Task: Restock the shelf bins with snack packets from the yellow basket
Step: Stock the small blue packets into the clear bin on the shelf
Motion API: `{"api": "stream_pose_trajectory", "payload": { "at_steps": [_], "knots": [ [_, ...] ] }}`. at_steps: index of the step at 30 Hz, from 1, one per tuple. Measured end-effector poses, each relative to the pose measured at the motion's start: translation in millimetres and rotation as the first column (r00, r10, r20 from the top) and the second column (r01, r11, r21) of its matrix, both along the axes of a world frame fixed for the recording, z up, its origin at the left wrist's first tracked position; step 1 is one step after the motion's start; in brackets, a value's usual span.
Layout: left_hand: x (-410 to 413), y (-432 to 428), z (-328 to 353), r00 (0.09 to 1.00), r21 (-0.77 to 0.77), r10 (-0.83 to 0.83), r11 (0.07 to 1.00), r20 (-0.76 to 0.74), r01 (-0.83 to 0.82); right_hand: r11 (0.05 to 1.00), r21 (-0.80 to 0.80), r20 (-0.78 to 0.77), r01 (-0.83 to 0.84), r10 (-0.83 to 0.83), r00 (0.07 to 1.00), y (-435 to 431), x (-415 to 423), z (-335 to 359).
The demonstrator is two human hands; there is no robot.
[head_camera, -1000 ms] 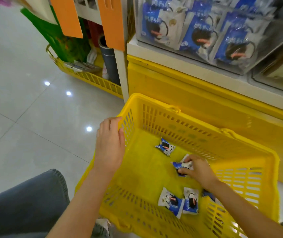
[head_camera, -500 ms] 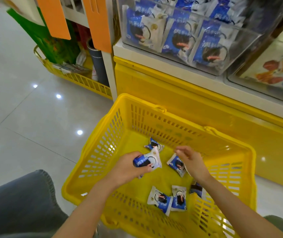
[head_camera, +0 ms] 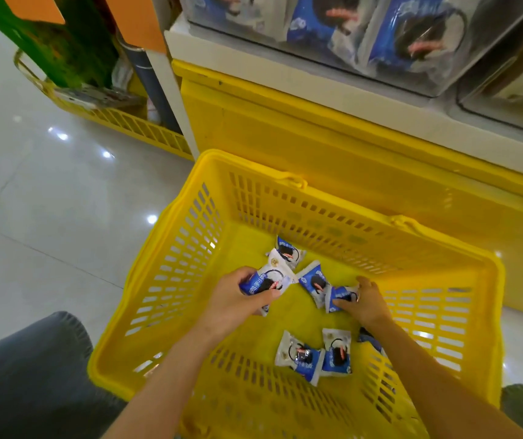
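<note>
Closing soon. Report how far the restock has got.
Done: the clear shelf bin already holds packets. In hand: the left hand holds a packet, and the right hand grips a second packet. Left: at least four loose packets lie in the yellow basket.

The yellow basket point(head_camera: 285, 177) is open on top, so hands can pass in from above; its slatted walls close every side. Inside, the left hand point(head_camera: 238, 299) at 9 o'clock grips a white-and-blue packet point(head_camera: 269, 280), and the right hand point(head_camera: 366, 304) at 3 o'clock pinches a blue packet point(head_camera: 339, 296). The narrow gap between them is partly filled by a loose packet point(head_camera: 312, 280). A far packet point(head_camera: 287, 250) lies at 12 o'clock, and a pair of packets point(head_camera: 304, 359) lies at 6 o'clock between the forearms. Bare basket floor shows at 7 o'clock and at 2 o'clock.

Beyond the far wall stands the yellow shelf base point(head_camera: 317, 147). Above it are the white shelf ledge point(head_camera: 317, 87) and the clear bin point(head_camera: 440, 74). Outside the basket, open floor point(head_camera: 47, 217) lies at 9 o'clock, with a grey-trousered knee point(head_camera: 25, 375) at 8 o'clock.
</note>
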State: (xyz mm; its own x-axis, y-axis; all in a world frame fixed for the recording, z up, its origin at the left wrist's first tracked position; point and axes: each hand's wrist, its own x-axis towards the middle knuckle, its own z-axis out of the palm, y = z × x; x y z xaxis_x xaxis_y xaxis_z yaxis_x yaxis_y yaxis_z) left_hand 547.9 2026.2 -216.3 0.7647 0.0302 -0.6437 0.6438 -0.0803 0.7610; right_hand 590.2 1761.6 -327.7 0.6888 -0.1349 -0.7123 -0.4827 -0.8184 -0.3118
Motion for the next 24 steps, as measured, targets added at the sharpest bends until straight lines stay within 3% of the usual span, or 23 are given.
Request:
{"api": "stream_pose_trajectory", "payload": {
  "at_steps": [7,13,16,19,24],
  "knots": [
    [-0.8,0.5,2.4,1.0,0.018,0.026,0.999,0.01,-0.026,0.944,-0.184,0.003,-0.273,0.278,0.961,8.2,-8.3,4.5],
    [-1.5,0.4,21.5,0.995,0.026,0.097,0.995,0.038,-0.098,0.981,0.079,0.07,-0.175,0.17,0.983,18.7,-0.9,45.0],
    [-1.9,1.4,37.1,0.991,0.022,0.114,0.993,0.065,-0.116,0.958,0.144,0.143,-0.248,0.228,0.963,26.5,6.4,77.5],
    [0.4,6.3,57.9,0.986,0.033,0.122,0.991,0.112,-0.127,0.932,0.188,0.249,-0.311,0.261,0.933,38.1,15.8,118.2],
    [14.3,14.0,103.1,0.963,0.008,0.162,0.986,0.216,-0.168,0.913,0.251,0.496,-0.323,0.166,0.852,60.2,33.0,200.1]
  ]
}}
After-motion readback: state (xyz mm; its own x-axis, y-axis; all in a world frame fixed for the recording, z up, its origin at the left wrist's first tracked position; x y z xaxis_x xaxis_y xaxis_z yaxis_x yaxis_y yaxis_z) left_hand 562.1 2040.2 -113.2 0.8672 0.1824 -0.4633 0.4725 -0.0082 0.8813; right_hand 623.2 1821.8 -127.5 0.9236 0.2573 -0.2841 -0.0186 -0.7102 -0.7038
